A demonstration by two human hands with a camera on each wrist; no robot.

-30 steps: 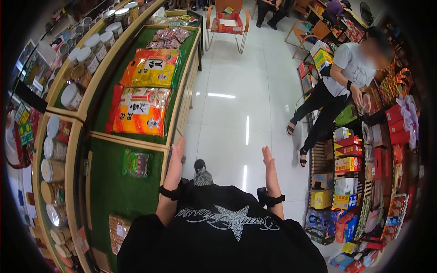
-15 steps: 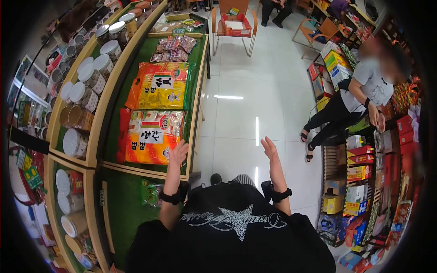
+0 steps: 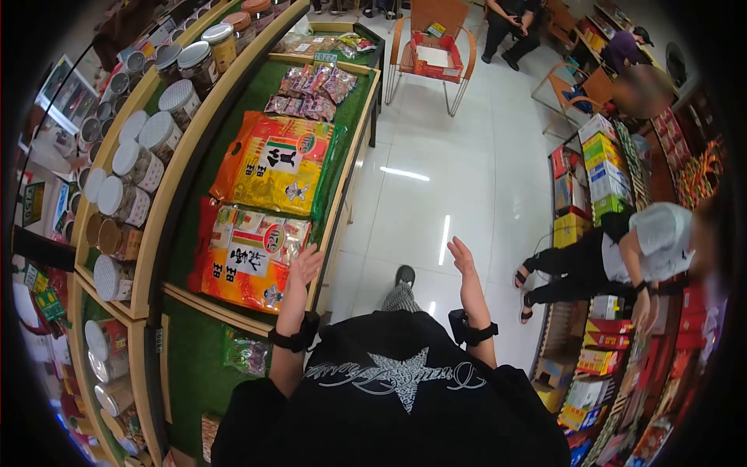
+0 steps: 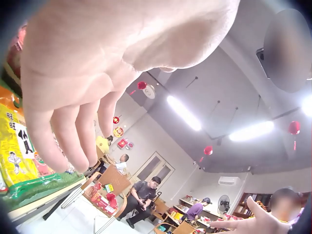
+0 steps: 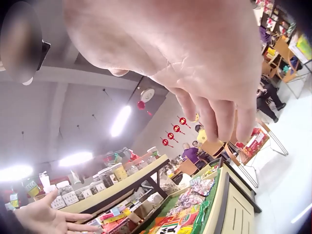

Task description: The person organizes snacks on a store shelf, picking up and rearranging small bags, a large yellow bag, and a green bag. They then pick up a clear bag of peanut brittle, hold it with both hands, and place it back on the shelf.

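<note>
My left hand (image 3: 299, 276) is raised with its fingers extended, holding nothing. In the head view it overlaps the edge of a large orange-and-red snack bag (image 3: 253, 261) on the green-lined display stand (image 3: 187, 354). Behind that bag lies a similar yellow-and-orange bag (image 3: 276, 167). Held up over the floor on the other side of my body, my right hand (image 3: 467, 280) also has straight fingers and nothing in it. Both wrist views show a bare palm, of the left hand (image 4: 73, 73) and of the right hand (image 5: 195, 63).
Lidded jars (image 3: 159, 136) line the upper ledge at left. An orange chair (image 3: 437, 31) bearing a red box (image 3: 436, 58) stands ahead on the tiled floor (image 3: 420, 194). At right, a person (image 3: 657, 241) leans over shelves of packaged goods (image 3: 599, 342). Another person (image 3: 513, 27) sits farther back.
The chair and display bags have shifted in the head view, and my feet have changed position. The person at right is lower in view with an arm toward the shelves. Both hands stay raised.
</note>
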